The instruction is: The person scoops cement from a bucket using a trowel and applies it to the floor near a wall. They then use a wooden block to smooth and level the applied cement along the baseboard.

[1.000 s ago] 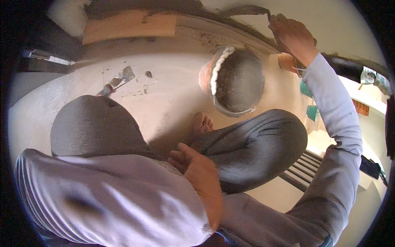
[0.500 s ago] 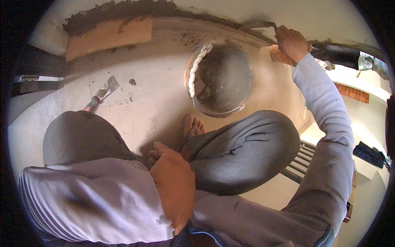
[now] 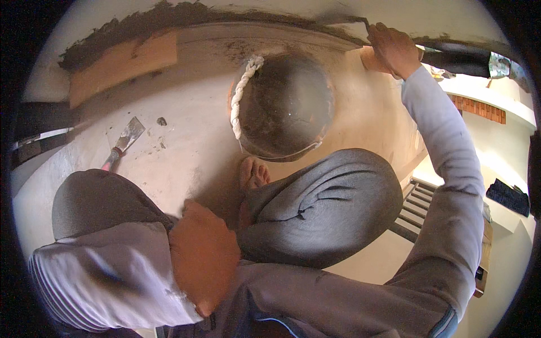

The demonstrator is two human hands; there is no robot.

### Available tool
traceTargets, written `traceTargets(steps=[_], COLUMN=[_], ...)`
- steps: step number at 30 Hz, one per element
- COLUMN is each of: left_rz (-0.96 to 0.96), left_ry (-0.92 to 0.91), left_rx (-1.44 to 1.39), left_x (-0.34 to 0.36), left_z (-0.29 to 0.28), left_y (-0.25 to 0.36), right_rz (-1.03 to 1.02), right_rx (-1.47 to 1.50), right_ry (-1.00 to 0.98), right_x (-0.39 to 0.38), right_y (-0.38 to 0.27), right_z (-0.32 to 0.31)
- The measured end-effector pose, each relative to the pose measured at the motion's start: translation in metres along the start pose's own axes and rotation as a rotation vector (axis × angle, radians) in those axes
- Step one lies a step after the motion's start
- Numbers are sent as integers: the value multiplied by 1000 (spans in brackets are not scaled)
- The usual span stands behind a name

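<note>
At the upper right, my right hand (image 3: 395, 52) is closed round the handle of a trowel (image 3: 340, 18). The trowel's thin blade lies along the dark mortar strip (image 3: 270, 20) at the foot of the pale wall. My left hand (image 3: 204, 256) rests on my lap, its back toward me and its fingers hidden. In front of my bent legs stands a bucket (image 3: 332, 107), dark inside, with a pale rope-wrapped handle (image 3: 239, 101). A putty knife (image 3: 128, 134) with a dark and red handle lies on the floor at the left, near my knee.
An orange-tan tile (image 3: 127, 65) leans against the wall at the upper left, below thick mortar. A small dark lump (image 3: 162, 121) lies by the putty knife. A slatted grate (image 3: 414, 209) and a dark cloth (image 3: 508, 197) are at the right.
My right hand and the trowel have shifted slightly left along the wall. The left hand has turned so its fingers no longer show. The whole view has swung a little.
</note>
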State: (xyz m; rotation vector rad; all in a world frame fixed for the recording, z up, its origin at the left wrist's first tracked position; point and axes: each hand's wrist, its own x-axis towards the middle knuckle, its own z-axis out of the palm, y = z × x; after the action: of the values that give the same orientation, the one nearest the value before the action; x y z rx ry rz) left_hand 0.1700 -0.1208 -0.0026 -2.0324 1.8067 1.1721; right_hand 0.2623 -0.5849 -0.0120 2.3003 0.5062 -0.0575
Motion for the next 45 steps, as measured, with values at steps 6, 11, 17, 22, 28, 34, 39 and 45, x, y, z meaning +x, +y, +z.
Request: traceTargets(steps=[6,11,17,22,28,34,39,45], left_rz=[23,4,70,-278,-62,46,79,112], left_ry=[-30,-28,11,9,-70,-92,-82,-67], left_rx=[11,26,-3,-47,2,17,3,-58], left_x=[7,7,12,24,23,16,20,21], left_z=[-8,-10,-15,27,-19,-30,-37,-38], left_y=[0,3,-3,8,-4,-3,-4,-7], right_rz=[58,123,95,81,80,132,188,194], right_rx=[15,-39,-94,-13,-13,-74,-116,-145], right_ry=[-38,-199,-282,-92,-84,-139,-209,-222], right_x=[-15,-11,-32,-38,-38,-53,-62,-60], right_y=[7,16,59,42,49,80,84,72], right_z=[29,28,55,53,65,81,89,102])
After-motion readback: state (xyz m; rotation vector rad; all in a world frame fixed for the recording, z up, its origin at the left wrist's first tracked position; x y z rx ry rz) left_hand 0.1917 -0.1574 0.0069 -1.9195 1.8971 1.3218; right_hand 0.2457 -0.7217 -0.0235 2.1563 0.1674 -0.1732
